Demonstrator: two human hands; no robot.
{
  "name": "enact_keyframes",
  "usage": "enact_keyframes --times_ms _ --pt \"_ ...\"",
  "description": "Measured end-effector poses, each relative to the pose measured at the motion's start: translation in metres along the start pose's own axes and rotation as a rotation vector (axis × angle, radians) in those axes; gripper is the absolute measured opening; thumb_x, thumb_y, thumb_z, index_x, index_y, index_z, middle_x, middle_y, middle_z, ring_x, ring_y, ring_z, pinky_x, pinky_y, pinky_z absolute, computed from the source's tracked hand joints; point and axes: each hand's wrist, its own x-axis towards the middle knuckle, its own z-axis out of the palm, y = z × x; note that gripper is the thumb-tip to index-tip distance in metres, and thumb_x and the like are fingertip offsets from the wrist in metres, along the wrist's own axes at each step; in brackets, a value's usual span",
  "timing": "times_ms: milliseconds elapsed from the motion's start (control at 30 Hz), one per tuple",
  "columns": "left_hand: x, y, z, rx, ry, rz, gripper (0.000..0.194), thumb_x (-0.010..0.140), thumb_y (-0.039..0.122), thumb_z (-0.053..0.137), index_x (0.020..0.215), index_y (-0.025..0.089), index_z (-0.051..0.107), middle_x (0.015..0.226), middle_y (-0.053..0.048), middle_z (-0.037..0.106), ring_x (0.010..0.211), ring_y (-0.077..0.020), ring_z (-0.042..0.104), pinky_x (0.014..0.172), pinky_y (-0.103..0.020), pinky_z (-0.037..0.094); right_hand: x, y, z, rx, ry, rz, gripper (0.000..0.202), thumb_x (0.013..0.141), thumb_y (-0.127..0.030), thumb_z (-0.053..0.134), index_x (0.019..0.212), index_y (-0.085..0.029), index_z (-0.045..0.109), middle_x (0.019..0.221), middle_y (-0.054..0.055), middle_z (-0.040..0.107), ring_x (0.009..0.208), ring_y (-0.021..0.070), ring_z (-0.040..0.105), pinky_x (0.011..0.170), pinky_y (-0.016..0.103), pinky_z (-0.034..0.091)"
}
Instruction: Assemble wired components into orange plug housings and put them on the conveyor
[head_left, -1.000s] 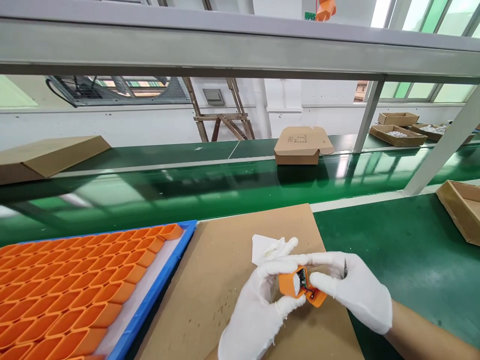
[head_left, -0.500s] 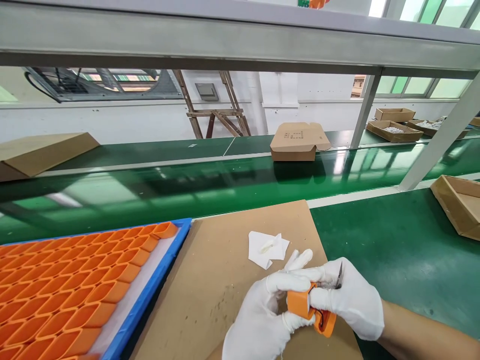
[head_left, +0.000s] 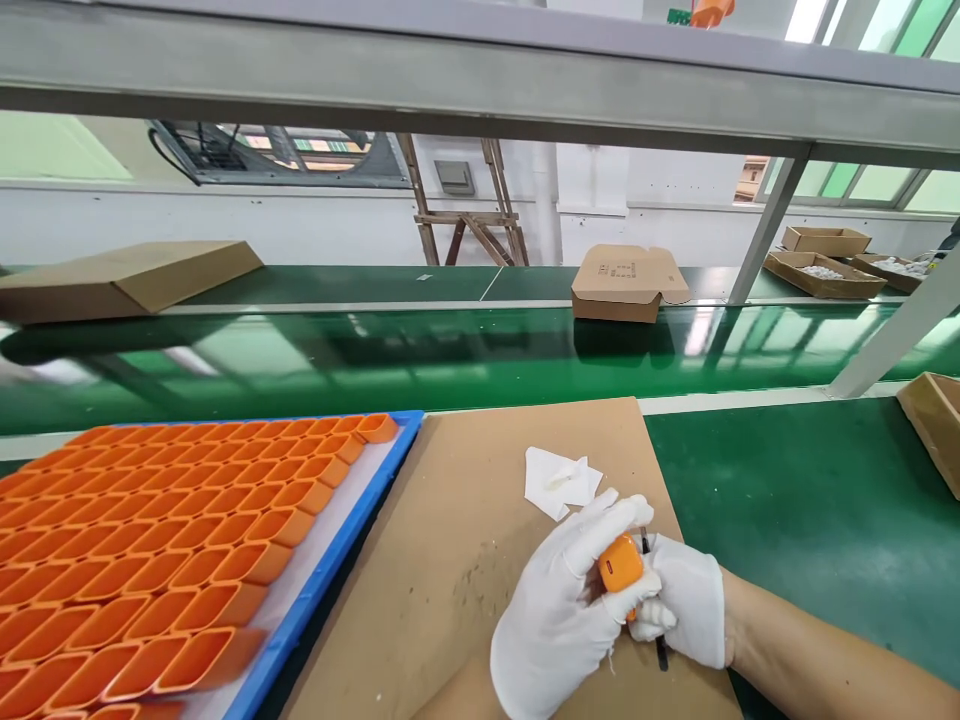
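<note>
White gloves cover both hands, which meet above the brown cardboard sheet [head_left: 450, 540]. My left hand [head_left: 559, 600] is wrapped round an orange piece [head_left: 621, 563] with a small dark slot in its face. Close against it on the right, my right hand [head_left: 671, 600] is closed on a thin dark tool [head_left: 661, 653], whose ends stick out above and below the fingers. The right fingertips are partly hidden behind the left hand and the orange piece. Just beyond the hands lies crumpled white paper [head_left: 559, 480].
At left, a blue-edged tray [head_left: 337, 555] holds rows of orange hollow pieces [head_left: 187, 520]. A cardboard box [head_left: 626, 283] stands on the green conveyor surface [head_left: 450, 350] behind. Open boxes [head_left: 825, 275] sit far right, and a metal beam [head_left: 480, 85] crosses overhead.
The orange piece has been turned, so its slotted face now shows. My right hand has rotated and drawn in closer beneath the piece. The view has shifted left.
</note>
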Motion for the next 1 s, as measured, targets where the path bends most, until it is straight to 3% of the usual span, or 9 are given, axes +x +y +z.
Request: enact_keyframes --times_ms 300,367,467,533,600,700,800,900,1000 --pt "0.008 0.01 -0.008 0.186 0.03 0.263 0.054 0.08 0.017 0.073 0.13 0.028 0.055 0.125 -0.006 0.07 0.118 -0.0212 0.064 0.108 -0.038 0.051 -0.005 -0.007 0.003 -0.028 0.053 -0.077 0.039 0.06 -0.04 0.079 0.057 -0.02 0.045 0.041 -0.01 0.037 0.035 0.0021 0.023 0.04 0.021 0.017" --pt "0.013 0.01 -0.009 0.199 0.091 0.363 0.05 0.08 0.014 0.073 0.126 0.025 0.056 0.123 -0.008 0.071 0.116 -0.0209 0.065 0.105 -0.037 0.052 -0.014 -0.016 0.008 -0.123 0.172 -0.213 0.038 0.063 -0.042 0.079 0.057 -0.018 0.05 0.047 -0.007 0.044 0.04 0.0035 0.03 0.042 0.021 0.023" --pt "0.019 0.01 -0.01 0.297 0.16 0.38 0.038 0.083 0.009 0.065 0.117 0.025 0.059 0.113 -0.007 0.071 0.104 -0.0194 0.068 0.092 -0.035 0.058 -0.028 -0.024 0.015 -0.551 0.505 -0.603 0.025 0.078 -0.037 0.068 0.061 -0.018 0.064 0.068 0.001 0.062 0.059 0.0109 0.052 0.054 0.024 0.04" --pt "0.022 0.011 -0.011 0.367 0.167 0.317 0.036 0.083 0.004 0.057 0.113 0.026 0.062 0.105 -0.005 0.069 0.096 -0.0182 0.068 0.084 -0.034 0.059 -0.034 -0.023 0.018 -0.829 0.634 -0.858 0.017 0.085 -0.029 0.061 0.075 -0.022 0.074 0.084 0.004 0.069 0.071 0.0145 0.061 0.063 0.026 0.047" --pt "0.022 0.01 -0.013 0.352 0.134 0.233 0.041 0.082 0.002 0.052 0.112 0.027 0.063 0.103 -0.005 0.067 0.095 -0.0178 0.067 0.083 -0.035 0.059 -0.035 -0.02 0.017 -0.972 0.605 -1.017 0.018 0.088 -0.025 0.059 0.094 -0.026 0.077 0.09 0.004 0.071 0.075 0.0149 0.065 0.066 0.026 0.051" --pt "0.022 0.008 -0.016 0.21 0.067 0.04 0.047 0.077 0.002 0.055 0.115 0.029 0.064 0.111 -0.005 0.068 0.109 -0.021 0.064 0.094 -0.04 0.056 -0.036 -0.018 0.007 -0.962 0.518 -1.13 0.025 0.097 -0.03 0.051 0.107 -0.029 0.074 0.096 0.004 0.071 0.086 0.0161 0.068 0.076 0.027 0.053" --pt "0.023 0.007 -0.015 0.02 0.017 -0.21 0.047 0.072 0.006 0.061 0.113 0.028 0.066 0.118 -0.005 0.068 0.121 -0.0262 0.059 0.106 -0.05 0.047 -0.039 -0.023 -0.007 -0.864 0.627 -1.226 0.045 0.101 -0.05 0.036 0.104 -0.027 0.075 0.112 0.008 0.067 0.104 0.0228 0.062 0.089 0.037 0.05" --pt "0.025 0.01 -0.013 -0.216 -0.057 -0.409 0.041 0.073 0.011 0.062 0.111 0.025 0.066 0.109 -0.006 0.07 0.111 -0.0259 0.065 0.099 -0.048 0.052 -0.045 -0.027 -0.013 -0.708 0.572 -1.272 0.06 0.096 -0.064 0.032 0.084 -0.025 0.076 0.093 0.008 0.065 0.083 0.0203 0.061 0.068 0.033 0.05" --pt "0.028 0.013 -0.012 -0.352 -0.098 -0.479 0.038 0.071 0.015 0.064 0.109 0.023 0.065 0.1 -0.007 0.071 0.103 -0.0255 0.066 0.091 -0.044 0.055 -0.051 -0.03 -0.006 -0.617 0.428 -1.29 0.039 0.096 -0.053 0.049 0.084 -0.025 0.074 0.081 0.004 0.063 0.07 0.015 0.059 0.059 0.028 0.049"
